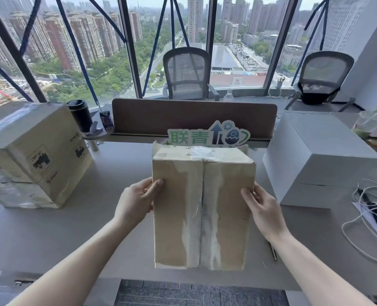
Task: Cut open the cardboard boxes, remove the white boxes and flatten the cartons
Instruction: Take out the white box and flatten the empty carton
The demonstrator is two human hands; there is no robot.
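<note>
carton (203, 206) mid-desk, held up between both hands, taped seam facing me | long axis runs away from me toward the divider | left hand (136, 200) clamped on left edge, right hand (260, 208) on right edge (about level, neither closer) | seam dead centre, so either hand could cut

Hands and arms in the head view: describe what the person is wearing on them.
Nothing is worn. The left hand and right hand have no gloves, and no rings, watch or bracelets show. Both forearms are uncovered right down to the picture's lower edge, with no sleeve in sight. The fingers have short, unpainted nails.
</note>
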